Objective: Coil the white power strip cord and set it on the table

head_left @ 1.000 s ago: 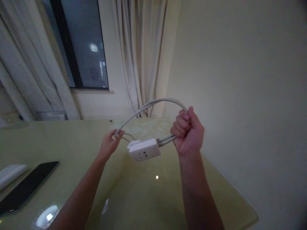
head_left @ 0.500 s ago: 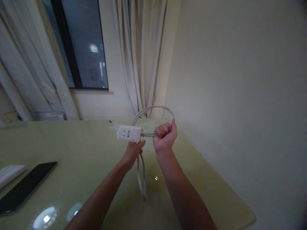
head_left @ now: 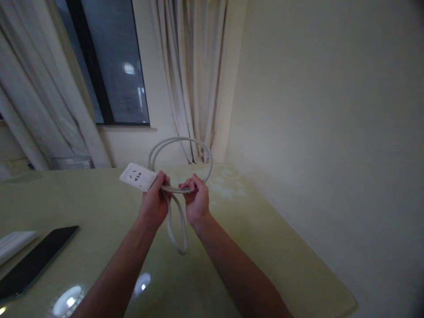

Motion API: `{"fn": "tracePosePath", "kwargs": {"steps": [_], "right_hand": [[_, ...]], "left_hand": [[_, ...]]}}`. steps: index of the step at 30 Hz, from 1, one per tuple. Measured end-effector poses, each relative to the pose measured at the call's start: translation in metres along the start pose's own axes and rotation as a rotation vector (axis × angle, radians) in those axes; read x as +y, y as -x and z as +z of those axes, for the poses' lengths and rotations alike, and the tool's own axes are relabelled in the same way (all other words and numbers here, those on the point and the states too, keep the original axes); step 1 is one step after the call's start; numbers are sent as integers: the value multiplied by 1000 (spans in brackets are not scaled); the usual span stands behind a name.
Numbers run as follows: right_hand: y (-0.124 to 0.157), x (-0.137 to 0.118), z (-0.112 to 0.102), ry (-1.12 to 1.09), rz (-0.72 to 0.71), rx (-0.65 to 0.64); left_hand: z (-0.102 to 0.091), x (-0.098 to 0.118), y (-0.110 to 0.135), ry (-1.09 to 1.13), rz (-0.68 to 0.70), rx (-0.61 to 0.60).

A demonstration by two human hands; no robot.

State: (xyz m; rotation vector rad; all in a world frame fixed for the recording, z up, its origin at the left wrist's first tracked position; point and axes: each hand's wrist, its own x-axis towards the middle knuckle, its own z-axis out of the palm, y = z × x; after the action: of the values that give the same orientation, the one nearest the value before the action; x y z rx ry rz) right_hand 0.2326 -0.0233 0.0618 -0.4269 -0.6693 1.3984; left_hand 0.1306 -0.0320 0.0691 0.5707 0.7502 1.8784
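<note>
A white power strip [head_left: 138, 176] with a socket face turned toward me is held up over the table. My left hand [head_left: 155, 201] is closed around its right end, thumb on top, where the cord leaves it. The light grey cord [head_left: 180, 138] rises in a large doubled loop above both hands, and a narrower loop hangs below my left hand. My right hand [head_left: 197, 198] pinches the cord just right of the left hand. The cord's plug is not in sight.
A pale green glossy table [head_left: 109, 207] reaches to the wall on the right. At its left lie a dark flat tablet-like slab [head_left: 36, 260] and a white object [head_left: 15, 244]. Curtains [head_left: 195, 75] and a window [head_left: 115, 62] are behind.
Both hands have moved left with the power strip and cord. The left hand now grips the strip's end from the side, and the right hand has come closer to it. The upper loop looks wider.
</note>
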Motion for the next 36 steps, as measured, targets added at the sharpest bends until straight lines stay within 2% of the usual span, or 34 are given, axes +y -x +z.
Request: {"fn": "tracePosePath", "kwargs": {"steps": [2, 6, 8, 10, 12, 15, 17, 19, 22, 24, 27, 29, 31, 33, 35, 36], "right_hand": [[-6, -4, -3, -41, 60, 38], [-26, -27, -18, 32, 177, 120], [-31, -30, -26, 163, 215, 95], [-32, -22, -30, 246, 230, 63], [-28, -6, -31, 247, 188, 95], [-21, 17, -28, 206, 70, 258], [-19, 23, -25, 193, 40, 354], [-19, 22, -25, 190, 11, 434], [-23, 15, -30, 195, -44, 516], [-29, 10, -36, 220, -64, 525], [-41, 1, -45, 365, -73, 411], [-45, -8, -48, 560, -174, 295], [-41, -21, -45, 790, -412, 167], [-26, -38, -34, 1011, -709, -26], [-3, -56, -19, 1224, -926, -332], [9, -63, -11, 1351, -966, -480]], "left_hand": [[-10, 16, -9, -41, 26, -42], [-28, 42, -19, -273, -74, -166], [-29, 45, -19, -372, -64, -186], [-23, 43, -16, -317, 18, -176], [-14, 38, -12, -177, 52, -145], [-6, 33, -9, -86, -109, -114], [-7, 32, -7, -111, -242, -168], [-10, 33, -6, -149, -310, -253], [-14, 33, -2, -200, -352, -362], [-15, 30, 0, -258, -341, -422], [-18, 27, 1, -417, -235, -421], [-18, 29, 2, -540, -157, -389], [-17, 34, 5, -699, -100, -396], [-13, 40, 10, -928, -16, -449], [-9, 45, 15, -1159, 134, -533], [-7, 47, 17, -1235, 232, -592]]}}
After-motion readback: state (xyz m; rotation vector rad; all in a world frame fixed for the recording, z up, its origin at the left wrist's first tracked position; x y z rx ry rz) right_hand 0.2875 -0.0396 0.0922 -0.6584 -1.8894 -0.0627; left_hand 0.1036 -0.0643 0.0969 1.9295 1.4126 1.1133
